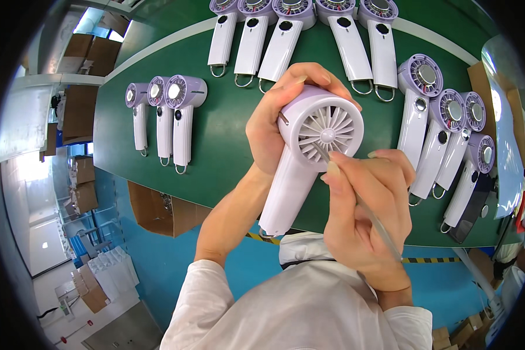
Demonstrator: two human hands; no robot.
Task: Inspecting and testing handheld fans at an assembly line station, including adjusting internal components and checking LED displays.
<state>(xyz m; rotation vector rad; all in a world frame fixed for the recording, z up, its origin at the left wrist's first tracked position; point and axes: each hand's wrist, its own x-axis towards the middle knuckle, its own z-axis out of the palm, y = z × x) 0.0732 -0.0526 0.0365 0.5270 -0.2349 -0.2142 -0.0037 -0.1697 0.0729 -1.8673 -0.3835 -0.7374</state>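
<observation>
We are holding a lilac-and-white handheld fan (291, 175) and pointing a slim metal tool (382, 230) at its grille (328, 135)

We are holding the fan up over the near side of a green table (230, 157), with its round grille facing us and its handle slanting down to the left. A small metal loop (268, 235) is hanging at the handle's lower end.

Our left hand (267, 125) is gripping the fan's head from behind and from the side, its fingers curling closed around the lilac rim. Our right hand (374, 195) is pinching the tweezer-like tool between thumb and fingers, and its tip is reaching the slats left of the hub; whether it is passing between them, we cannot tell.

Around the work, more fans of the same kind are lying on the table, showing their opposite side: five in a far row (281, 52), three in a left group (182, 131) and four in a right group (412, 125). In that last group, the nearest fan is lying over a dark flat slab (473, 207). Below the table's left edge, an open cardboard box (151, 207) is standing near a blue floor (248, 291).
</observation>
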